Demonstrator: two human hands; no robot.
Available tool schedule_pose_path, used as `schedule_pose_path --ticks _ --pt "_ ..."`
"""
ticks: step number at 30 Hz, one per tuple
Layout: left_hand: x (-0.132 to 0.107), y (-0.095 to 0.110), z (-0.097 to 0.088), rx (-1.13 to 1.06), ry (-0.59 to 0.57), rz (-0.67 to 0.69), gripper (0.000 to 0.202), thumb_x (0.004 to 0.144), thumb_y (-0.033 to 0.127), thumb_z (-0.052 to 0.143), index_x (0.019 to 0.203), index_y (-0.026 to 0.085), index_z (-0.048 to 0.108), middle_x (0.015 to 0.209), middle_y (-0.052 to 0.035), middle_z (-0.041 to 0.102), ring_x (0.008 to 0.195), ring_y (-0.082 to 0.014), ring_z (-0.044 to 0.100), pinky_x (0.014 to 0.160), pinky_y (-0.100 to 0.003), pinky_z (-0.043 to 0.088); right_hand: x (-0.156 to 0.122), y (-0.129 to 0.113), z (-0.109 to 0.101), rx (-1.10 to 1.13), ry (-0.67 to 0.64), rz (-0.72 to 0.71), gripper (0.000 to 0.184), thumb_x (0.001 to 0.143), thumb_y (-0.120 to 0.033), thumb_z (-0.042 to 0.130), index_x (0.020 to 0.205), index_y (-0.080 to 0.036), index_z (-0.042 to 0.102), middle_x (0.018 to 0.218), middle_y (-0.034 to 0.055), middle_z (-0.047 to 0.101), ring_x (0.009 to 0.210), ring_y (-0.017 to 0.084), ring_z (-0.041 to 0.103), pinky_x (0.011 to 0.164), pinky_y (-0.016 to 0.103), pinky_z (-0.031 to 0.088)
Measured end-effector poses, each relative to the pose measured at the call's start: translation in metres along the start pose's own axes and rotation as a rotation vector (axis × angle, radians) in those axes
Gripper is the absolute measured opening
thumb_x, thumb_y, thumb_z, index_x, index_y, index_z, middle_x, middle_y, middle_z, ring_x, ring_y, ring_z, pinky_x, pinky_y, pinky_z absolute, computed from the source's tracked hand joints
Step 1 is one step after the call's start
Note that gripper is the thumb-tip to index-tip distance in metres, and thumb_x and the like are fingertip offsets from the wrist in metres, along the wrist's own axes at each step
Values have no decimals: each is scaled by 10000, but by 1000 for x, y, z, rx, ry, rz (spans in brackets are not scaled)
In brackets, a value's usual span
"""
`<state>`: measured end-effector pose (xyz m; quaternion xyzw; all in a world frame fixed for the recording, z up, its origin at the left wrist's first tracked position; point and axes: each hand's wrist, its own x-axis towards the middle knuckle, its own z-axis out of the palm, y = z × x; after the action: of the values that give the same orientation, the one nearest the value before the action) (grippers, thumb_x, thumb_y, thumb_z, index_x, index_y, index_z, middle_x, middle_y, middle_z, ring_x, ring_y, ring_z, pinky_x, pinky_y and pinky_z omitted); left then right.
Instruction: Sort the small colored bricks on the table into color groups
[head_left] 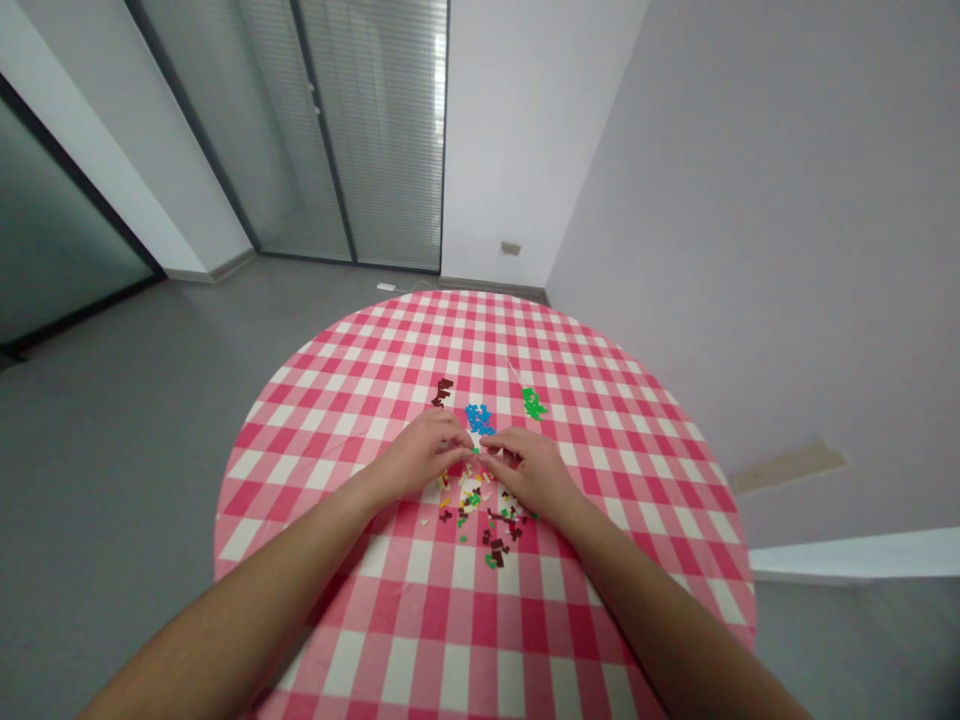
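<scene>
Bare forearms (225,600) reach in from both lower corners of the frame toward the center of a round desk (450,640) draped in a red-and-white gingham cloth. The left hand (416,458) and right hand (529,472) curl inward, their fingertips (474,442) pressed close together at mid-desk; whether they pinch a piece between them is too small to tell.

A loose scatter of tiny mixed-colour plastic bricks (476,510) lies at 6 o'clock from the meeting fingertips, partly beneath both palms. Three sorted heaps sit just beyond the hands: a cluster of blue plastic bricks (479,419) at 12 o'clock, almost touching the fingers, a strip of green plastic bricks (534,403) at 1 o'clock, and a strip of dark brown plastic bricks (442,392) at 11 o'clock.

Around the desk spreads a grey floor (127,440). At 12 o'clock, tall glass doors with slatted blinds (375,130) stand beyond the desk, with a small white plug adapter (386,287) on the floor below them. A pale lilac wall (750,180) rises at 2 o'clock, fitted with a small wall socket (511,248) near its base.
</scene>
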<state>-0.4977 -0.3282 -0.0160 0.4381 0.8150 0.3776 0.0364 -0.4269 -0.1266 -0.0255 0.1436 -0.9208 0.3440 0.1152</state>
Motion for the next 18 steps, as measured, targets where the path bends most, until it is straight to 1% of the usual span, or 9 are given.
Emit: schedule_pose_path --ticks 4,9,12,15,18 --pt "0 4 0 -8 -4 4 114 911 208 608 840 205 698 841 -33 665 890 -192 574 833 -344 456 0 -1 -2 1 -24 -53 154 905 -280 616 978 -242 747 882 54 745 791 187 665 714 293 498" --pt "1 3 2 29 -17 25 114 905 190 616 821 199 693 821 -30 658 874 -193 577 821 -344 456 0 -4 -1 6 -43 -69 127 885 -248 631 937 -231 745 845 44 740 768 179 660 680 275 481" --pt "0 1 3 54 -2 33 85 895 180 627 884 196 709 851 -39 664 885 -196 579 834 -354 459 2 0 -4 -9 -52 -51 143 880 -236 615 924 -227 751 829 44 745 738 175 658 675 280 485" --pt "0 2 3 69 -20 20 116 902 181 608 935 202 716 901 -49 671 911 -200 577 854 -362 461 4 18 -17 -96 0 66 163 870 -267 614 925 -235 764 856 53 758 758 190 671 701 307 504" --pt "-1 3 3 68 -120 42 141 909 185 591 892 203 730 879 -48 677 896 -197 575 843 -351 457 5 46 -35 -198 56 246 177 841 -280 624 912 -232 778 889 67 767 777 220 690 696 333 520"
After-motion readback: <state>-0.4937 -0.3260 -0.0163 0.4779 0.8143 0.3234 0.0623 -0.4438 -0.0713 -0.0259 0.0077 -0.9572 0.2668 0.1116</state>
